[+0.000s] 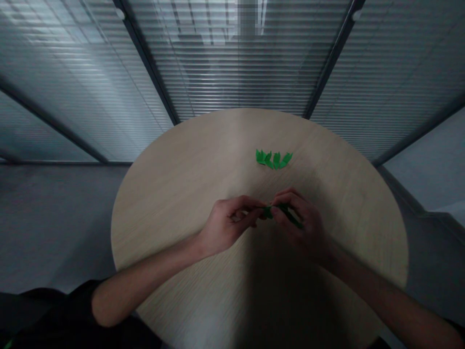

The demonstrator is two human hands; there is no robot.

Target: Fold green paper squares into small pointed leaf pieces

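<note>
My left hand (pixel 232 220) pinches one end of a thin green piece (pixel 268 212) that looks like folded paper, just above the table. My right hand (pixel 300 218) grips the same piece from the other side, thumb and fingers closed on it. Its darker end sticks out under the right palm, and the fingers hide part of it. The two hands' fingertips almost meet. Beyond them, several small bright green leaf-shaped pieces (pixel 276 160) lie close together in a row on the table; some seem to touch or overlap.
The round light wood table (pixel 163 194) fills the middle of the view, with a dark shadow across its near right part. Glass partitions with horizontal blinds (pixel 236 82) and dark frames stand behind its far edge. Grey floor (pixel 61 218) shows at the left.
</note>
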